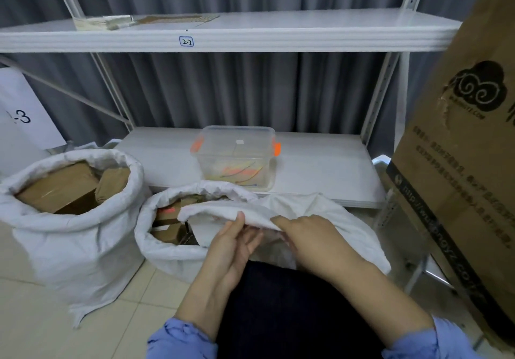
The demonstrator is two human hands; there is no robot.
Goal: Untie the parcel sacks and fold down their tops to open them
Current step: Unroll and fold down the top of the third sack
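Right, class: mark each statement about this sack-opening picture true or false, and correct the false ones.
1. The left sack has its top folded down and shows brown boxes inside. True.
2. The clear container on the lower shelf has blue clips. False: its clips are orange.
3. The left hand and right hand both hold the white cloth of the near sack. True.
4. The label on the upper shelf reads 5-9. False: it reads 2-2.
5. The large cardboard box stands at the left of the picture. False: it stands at the right.
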